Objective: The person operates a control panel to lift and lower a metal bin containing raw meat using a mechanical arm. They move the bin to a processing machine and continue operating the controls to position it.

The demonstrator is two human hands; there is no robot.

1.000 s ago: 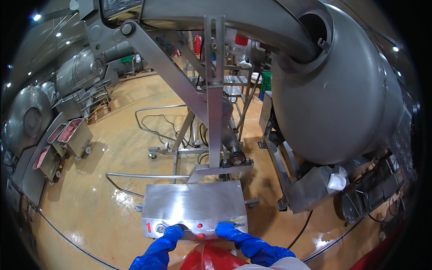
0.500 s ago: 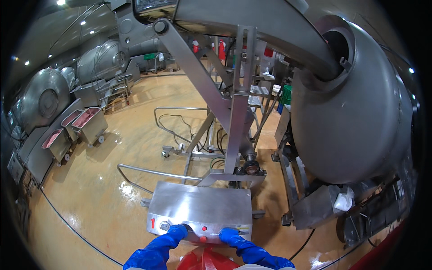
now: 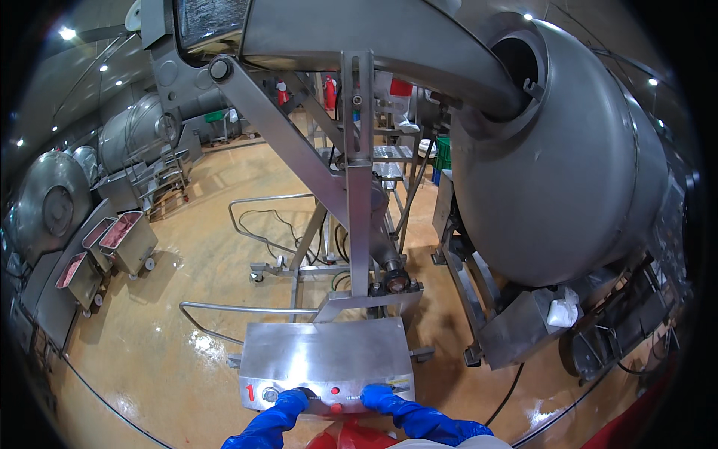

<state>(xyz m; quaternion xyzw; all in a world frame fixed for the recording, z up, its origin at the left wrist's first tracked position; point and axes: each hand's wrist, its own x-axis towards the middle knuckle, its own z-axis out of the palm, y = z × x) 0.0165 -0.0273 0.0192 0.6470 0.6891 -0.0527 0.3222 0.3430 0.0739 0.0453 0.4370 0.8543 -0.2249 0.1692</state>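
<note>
A steel control box (image 3: 325, 355) stands just in front of me, its near face carrying small red buttons and a knob. My left hand (image 3: 290, 402), in a blue glove, presses against the left part of that face by a dark knob. In the same kind of glove, my right hand (image 3: 378, 396) rests on the right part of the face beside a red button. Behind the box rises a steel lifting column (image 3: 359, 172) with a slanted arm. It carries a raised chute (image 3: 359, 37) that reaches into the mouth of a big steel drum (image 3: 568, 172).
Wheeled steel carts (image 3: 127, 239) filled with pink meat stand at the left beside more steel drums (image 3: 48, 206). A curved guard rail (image 3: 224, 310) and cables lie on the wet yellow floor (image 3: 164, 337). A white bag (image 3: 562, 310) sits under the big drum.
The view has swung left, so the drum and column sit further right in the picture. Both gloved hands stay on the control box face.
</note>
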